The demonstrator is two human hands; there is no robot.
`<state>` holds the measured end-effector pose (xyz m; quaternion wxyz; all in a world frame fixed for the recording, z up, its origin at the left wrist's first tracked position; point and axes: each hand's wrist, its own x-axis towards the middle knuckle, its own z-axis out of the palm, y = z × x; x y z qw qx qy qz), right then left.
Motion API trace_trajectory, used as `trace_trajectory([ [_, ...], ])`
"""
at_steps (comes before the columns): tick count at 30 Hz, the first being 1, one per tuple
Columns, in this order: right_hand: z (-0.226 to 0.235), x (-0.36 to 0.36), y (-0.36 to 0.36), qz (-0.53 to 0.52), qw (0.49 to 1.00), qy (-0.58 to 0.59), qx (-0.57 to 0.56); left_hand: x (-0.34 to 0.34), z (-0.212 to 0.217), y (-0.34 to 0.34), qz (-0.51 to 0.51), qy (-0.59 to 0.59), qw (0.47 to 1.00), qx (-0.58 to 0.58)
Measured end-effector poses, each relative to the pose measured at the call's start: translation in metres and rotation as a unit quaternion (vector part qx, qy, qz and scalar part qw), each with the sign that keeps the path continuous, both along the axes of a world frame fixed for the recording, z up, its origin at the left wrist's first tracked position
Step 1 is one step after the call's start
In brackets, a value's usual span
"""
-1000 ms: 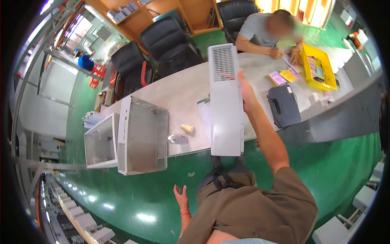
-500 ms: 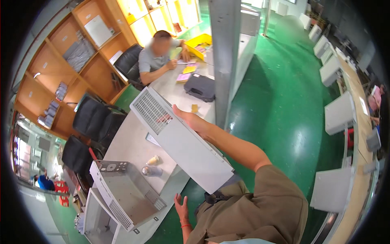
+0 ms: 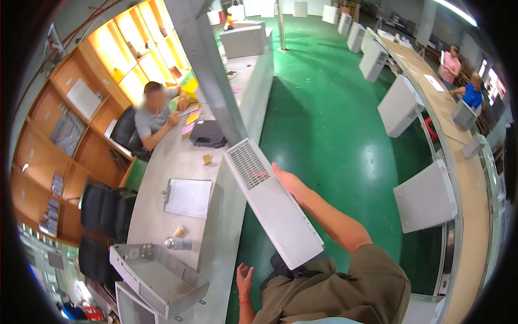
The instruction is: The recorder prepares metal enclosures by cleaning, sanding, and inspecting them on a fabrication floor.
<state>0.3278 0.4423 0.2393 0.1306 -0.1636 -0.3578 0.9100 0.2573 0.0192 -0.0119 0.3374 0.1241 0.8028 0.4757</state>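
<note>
My right hand (image 3: 290, 183) grips the long edge of a light grey sheet-metal casing (image 3: 283, 221) near its far end. This casing is long and narrow, with a slotted grille (image 3: 249, 165) at the far end, and it slants toward my body. Some fingers are hidden underneath, though a bit of them shows through the slots. My left hand (image 3: 245, 278), with a red band on the wrist, hangs low beside the table edge. It is open, holds nothing, and its fingers are slightly curled and apart.
On the long table (image 3: 224, 202) at left are an open metal housing (image 3: 159, 272), a spray can (image 3: 178, 244), a clipboard (image 3: 188, 197) and a black case (image 3: 208, 133). A seated person (image 3: 156, 116) is behind it. A metal post (image 3: 216, 70) rises nearby. Grey panels (image 3: 426, 197) lean along the right bench.
My view has turned to the right. The casing in my right hand has swung from above the table to beside it, over the green floor, uncovering the clipboard. My left hand stays open.
</note>
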Motion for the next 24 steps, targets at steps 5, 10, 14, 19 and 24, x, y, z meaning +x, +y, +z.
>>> trace_trajectory([
  [5,-0.005,0.124,0.042,-0.124,0.991,0.014,-0.043,0.019,0.000,0.063,-0.109,0.004,0.994,-0.017],
  [10,-0.033,0.239,0.099,-0.208,0.973,0.067,-0.076,0.056,-0.007,0.160,-0.186,0.015,0.982,0.001],
  [14,-0.035,0.303,0.145,-0.305,0.948,0.046,-0.082,0.087,-0.001,0.224,-0.195,-0.001,0.981,0.018],
  [19,-0.043,0.380,0.194,-0.410,0.904,0.073,-0.092,0.114,0.003,0.305,-0.243,0.004,0.970,0.001],
  [24,-0.066,0.441,0.230,-0.492,0.859,0.101,-0.102,0.118,-0.005,0.390,-0.298,0.016,0.954,-0.012],
])
